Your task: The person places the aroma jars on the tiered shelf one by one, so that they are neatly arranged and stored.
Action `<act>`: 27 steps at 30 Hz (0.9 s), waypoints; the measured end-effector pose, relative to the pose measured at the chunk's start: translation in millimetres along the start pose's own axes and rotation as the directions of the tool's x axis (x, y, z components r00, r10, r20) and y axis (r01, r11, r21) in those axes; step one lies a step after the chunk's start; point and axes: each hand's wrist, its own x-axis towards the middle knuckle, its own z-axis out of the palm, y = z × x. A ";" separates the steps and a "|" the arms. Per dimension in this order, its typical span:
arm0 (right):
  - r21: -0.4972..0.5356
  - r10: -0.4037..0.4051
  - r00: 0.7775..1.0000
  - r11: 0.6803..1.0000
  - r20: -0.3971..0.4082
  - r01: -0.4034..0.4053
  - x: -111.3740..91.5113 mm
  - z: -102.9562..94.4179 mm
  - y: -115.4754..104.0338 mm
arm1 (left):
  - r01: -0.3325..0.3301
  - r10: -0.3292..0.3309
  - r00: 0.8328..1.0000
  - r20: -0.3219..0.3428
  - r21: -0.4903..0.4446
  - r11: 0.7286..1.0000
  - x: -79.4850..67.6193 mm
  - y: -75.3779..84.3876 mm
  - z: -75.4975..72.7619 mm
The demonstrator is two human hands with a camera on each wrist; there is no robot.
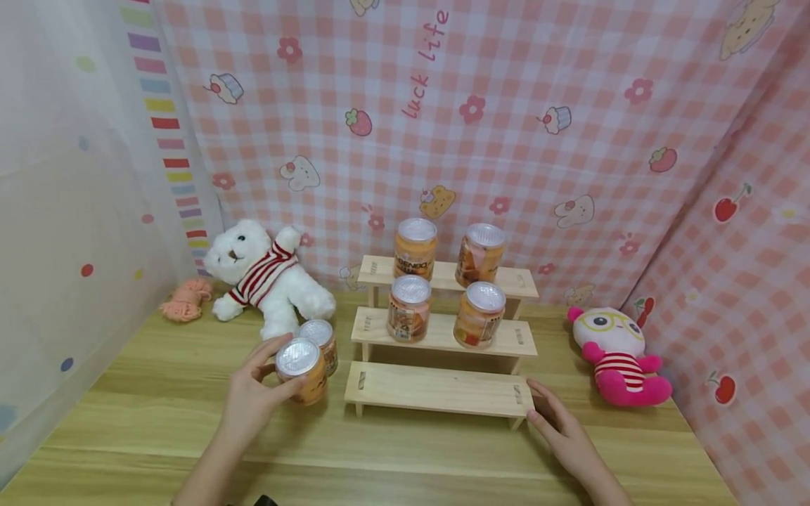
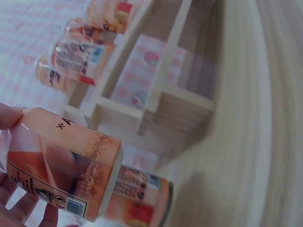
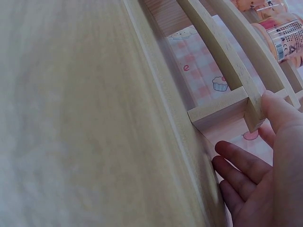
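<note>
My left hand (image 1: 253,390) grips an orange-labelled fruit can (image 1: 306,379) with a clear ribbed lid, thumb and fingers around its sides. In the left wrist view the can (image 2: 66,161) is tilted, its barcode visible. Close behind it stands a second can (image 1: 325,351). To the right is a three-step wooden stand (image 1: 436,386). My right hand (image 1: 566,432) touches the right end of its lowest step; in the right wrist view the thumb (image 3: 279,111) lies against the board and the other fingers are loosely extended. Two cans stand on the top step (image 1: 446,274), two on the middle step (image 1: 439,336).
A white teddy bear (image 1: 272,281) in a striped shirt leans at the back left, beside a peach yarn bundle (image 1: 186,301). A pink-and-white plush toy (image 1: 623,362) sits at the right. Checked cloth (image 1: 405,161) hangs behind the wooden tabletop (image 1: 392,464).
</note>
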 end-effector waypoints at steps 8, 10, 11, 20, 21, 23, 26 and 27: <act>-0.001 -0.016 1.000 1.000 -0.007 0.016 -0.3 0.5 0.6 | -0.042 0.048 0.997 0.060 -0.083 0.996 -0.1 17.4 14.5; -0.001 -0.015 1.000 1.000 -0.009 0.015 -0.2 0.7 -0.6 | -0.043 0.050 0.996 0.071 -0.097 0.994 -0.8 21.0 20.1; -0.002 -0.013 1.000 1.000 -0.010 0.013 -0.1 0.7 -1.1 | -0.037 0.045 0.996 0.078 -0.101 0.994 -1.5 22.6 22.9; 0.005 -0.026 1.000 1.000 -0.003 0.026 0.2 0.3 -2.3 | -0.002 0.021 0.992 0.125 -0.156 0.988 -2.0 35.3 51.1; 0.007 -0.028 1.000 1.000 -0.003 0.028 0.2 0.3 -2.2 | -0.002 0.024 0.991 0.129 -0.166 0.986 -1.7 36.9 54.4; 0.008 -0.031 1.000 0.999 -0.003 0.031 0.3 0.2 -2.1 | -0.006 0.033 0.989 0.142 -0.186 0.982 -1.4 39.2 61.2; 0.005 -0.032 0.999 0.999 -0.003 0.032 0.3 0.3 -1.8 | -0.010 0.045 0.986 0.161 -0.214 0.977 -1.6 41.9 71.9; 0.005 -0.031 1.000 1.000 -0.005 0.031 0.3 0.4 -1.7 | -0.012 0.050 0.984 0.170 -0.221 0.975 -1.8 42.7 75.6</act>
